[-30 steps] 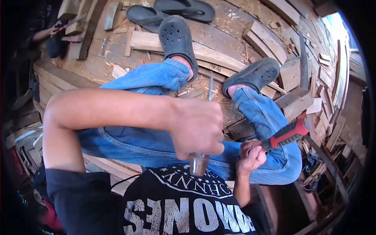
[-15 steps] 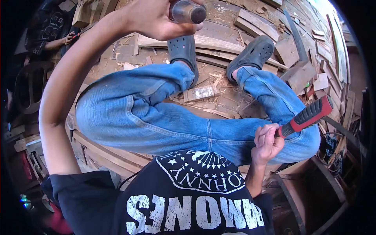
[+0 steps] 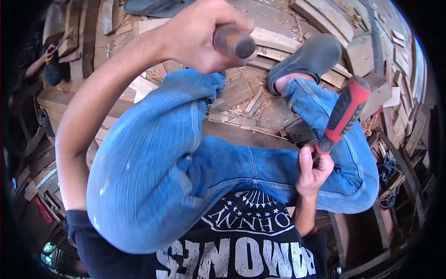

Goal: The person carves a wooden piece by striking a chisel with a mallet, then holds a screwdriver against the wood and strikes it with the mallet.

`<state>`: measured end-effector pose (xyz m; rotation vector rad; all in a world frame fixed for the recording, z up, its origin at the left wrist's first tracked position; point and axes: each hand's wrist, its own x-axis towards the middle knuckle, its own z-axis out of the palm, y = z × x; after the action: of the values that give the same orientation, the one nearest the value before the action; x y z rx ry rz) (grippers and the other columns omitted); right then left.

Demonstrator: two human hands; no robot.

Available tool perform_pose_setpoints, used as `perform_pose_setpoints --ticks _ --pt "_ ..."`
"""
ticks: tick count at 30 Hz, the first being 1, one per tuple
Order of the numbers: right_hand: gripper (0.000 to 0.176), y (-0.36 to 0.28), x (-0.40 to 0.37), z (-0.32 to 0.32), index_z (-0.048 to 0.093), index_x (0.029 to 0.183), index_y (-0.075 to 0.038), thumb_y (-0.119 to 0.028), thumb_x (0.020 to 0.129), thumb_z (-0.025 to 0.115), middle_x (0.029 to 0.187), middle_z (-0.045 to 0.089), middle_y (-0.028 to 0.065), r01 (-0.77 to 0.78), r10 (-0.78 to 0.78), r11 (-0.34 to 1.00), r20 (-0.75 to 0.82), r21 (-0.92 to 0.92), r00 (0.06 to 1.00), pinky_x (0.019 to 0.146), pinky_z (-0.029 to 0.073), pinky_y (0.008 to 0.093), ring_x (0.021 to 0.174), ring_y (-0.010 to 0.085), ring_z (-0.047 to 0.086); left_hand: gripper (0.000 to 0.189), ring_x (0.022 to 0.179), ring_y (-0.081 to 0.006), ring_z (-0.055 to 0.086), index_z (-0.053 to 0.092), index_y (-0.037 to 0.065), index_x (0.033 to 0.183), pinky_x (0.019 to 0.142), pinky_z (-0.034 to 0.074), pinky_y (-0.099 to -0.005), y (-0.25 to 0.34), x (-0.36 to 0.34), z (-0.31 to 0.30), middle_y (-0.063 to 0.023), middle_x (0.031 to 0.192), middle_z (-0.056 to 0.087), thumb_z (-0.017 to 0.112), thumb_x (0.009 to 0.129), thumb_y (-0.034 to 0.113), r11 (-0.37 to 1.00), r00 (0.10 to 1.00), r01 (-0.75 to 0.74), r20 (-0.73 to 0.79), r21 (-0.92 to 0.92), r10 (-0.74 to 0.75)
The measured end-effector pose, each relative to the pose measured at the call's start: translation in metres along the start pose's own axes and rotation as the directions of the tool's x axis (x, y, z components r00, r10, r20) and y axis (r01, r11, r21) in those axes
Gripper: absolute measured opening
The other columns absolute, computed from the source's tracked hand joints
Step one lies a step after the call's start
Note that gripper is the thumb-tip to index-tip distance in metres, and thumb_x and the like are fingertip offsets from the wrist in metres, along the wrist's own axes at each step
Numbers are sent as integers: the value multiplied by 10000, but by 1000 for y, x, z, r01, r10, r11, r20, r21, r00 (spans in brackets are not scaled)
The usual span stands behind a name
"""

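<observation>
My left hand is raised over the floor near the top of the view. Its fingers wrap round a thick brown cylinder with a dark, blunt end facing me. Low by my right thigh, my right hand grips the narrow lower end of a tool with a red-and-black handle. That handle slants up and to the right over my jeans, its wide butt end uppermost; whatever lies inside the fist is hidden. My left knee is bent up close to my chest.
Wood offcuts and shavings litter the plank floor between my legs. Long boards lie beyond my right clog. Another person's hand holds something at the far left. A grey slipper-like shape shows at the top.
My left knee has risen toward my chest. The left hand and its cylinder have moved slightly down and right. The red-and-black handle now points more upright, and my right clog has tipped.
</observation>
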<state>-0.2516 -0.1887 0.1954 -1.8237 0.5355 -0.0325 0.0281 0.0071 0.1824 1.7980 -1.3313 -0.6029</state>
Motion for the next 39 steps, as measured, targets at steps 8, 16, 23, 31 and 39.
perform_pose_setpoints --ticks 8,16,23,31,39 --pt "481 19 41 59 412 774 -43 -472 977 339 547 421 33 -337 337 908 47 250 940 371 243 219 413 67 342 288 423 -158 431 424 71 579 415 359 -278 -69 -24 53 16 497 416 676 702 137 891 972 -195 -203 -409 119" --pt "401 54 82 115 505 701 -51 -359 956 477 534 397 -44 -493 483 847 101 197 870 400 236 220 425 52 326 324 448 -253 555 461 90 601 393 407 -385 -89 -13 97 -46 502 487 665 497 320 859 835 -408 253 -311 488" --pt "231 68 144 153 683 796 -16 -220 893 639 547 477 -77 -844 699 397 476 361 533 380 193 209 424 -2 324 233 430 -264 557 481 70 530 390 415 -391 -81 -13 94 -64 453 492 614 569 258 838 772 -462 334 -289 541" --pt "166 66 155 165 693 874 19 -141 863 649 667 621 6 -831 678 359 494 424 545 421 329 171 494 29 482 281 449 -252 563 514 64 530 420 432 -382 -85 -20 85 -67 463 506 621 581 319 850 784 -449 333 -277 523" --pt "143 61 163 171 679 892 46 -66 831 613 725 639 50 -756 738 345 337 556 585 520 431 206 581 72 548 268 549 -222 556 518 86 576 523 466 -339 -100 -26 100 -33 550 489 629 563 329 847 840 -452 187 -280 510"
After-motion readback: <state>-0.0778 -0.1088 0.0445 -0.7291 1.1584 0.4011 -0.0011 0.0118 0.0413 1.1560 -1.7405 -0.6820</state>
